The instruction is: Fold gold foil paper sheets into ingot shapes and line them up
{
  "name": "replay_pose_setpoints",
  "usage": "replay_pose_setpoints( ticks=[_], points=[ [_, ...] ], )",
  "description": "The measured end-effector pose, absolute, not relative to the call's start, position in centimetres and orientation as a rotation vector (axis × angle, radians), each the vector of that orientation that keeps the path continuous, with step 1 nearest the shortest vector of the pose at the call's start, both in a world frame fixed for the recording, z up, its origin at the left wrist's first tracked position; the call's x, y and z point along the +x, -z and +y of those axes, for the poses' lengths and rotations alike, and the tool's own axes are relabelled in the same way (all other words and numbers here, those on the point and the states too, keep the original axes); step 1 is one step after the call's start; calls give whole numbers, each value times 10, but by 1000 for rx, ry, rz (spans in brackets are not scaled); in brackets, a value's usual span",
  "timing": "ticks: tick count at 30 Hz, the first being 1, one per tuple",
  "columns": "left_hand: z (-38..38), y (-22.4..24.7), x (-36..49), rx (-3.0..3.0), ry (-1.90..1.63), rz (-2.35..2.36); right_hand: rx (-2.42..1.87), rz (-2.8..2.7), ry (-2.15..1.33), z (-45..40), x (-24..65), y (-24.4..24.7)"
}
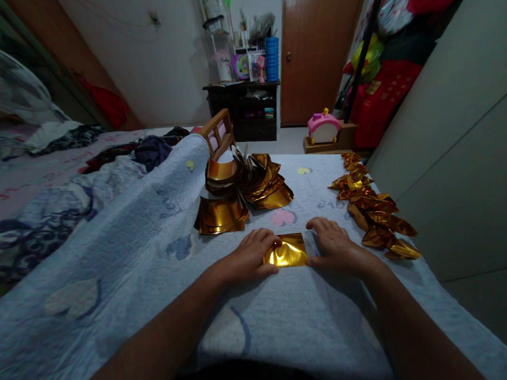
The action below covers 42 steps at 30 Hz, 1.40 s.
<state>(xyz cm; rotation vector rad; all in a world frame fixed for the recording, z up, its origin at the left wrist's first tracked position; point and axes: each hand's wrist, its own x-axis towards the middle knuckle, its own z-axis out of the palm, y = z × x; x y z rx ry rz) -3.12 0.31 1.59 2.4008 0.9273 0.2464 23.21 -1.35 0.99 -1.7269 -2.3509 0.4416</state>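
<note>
Left hand rests its fingertips on the left edge of a gold foil sheet, while the right hand, thumb and fingers spread wide, stands at the right edge, contact uncertain. Said sheet lies on a pale blue cover, near fanned foil stacks beyond and a row of folded foil pieces to the right.

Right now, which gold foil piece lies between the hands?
The flat foil sheet, lying alone; others form the curved stacks beyond it or the folded row at right.
</note>
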Motion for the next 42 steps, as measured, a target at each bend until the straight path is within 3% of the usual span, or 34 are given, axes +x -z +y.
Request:
replay_pose_setpoints(
  ticks=[13,24,42],
  points=[
    [2,-19,-33,2491,-419,840,-1277,-2439,-574,-23,202,-29],
    [5,-2,-28,2652,-900,775,-1052,-2349,-276,-17,186,-10],
    [10,-13,-36,2427,-1036,964,-1124,-2228,-185,-4,230,-20]
  ],
)
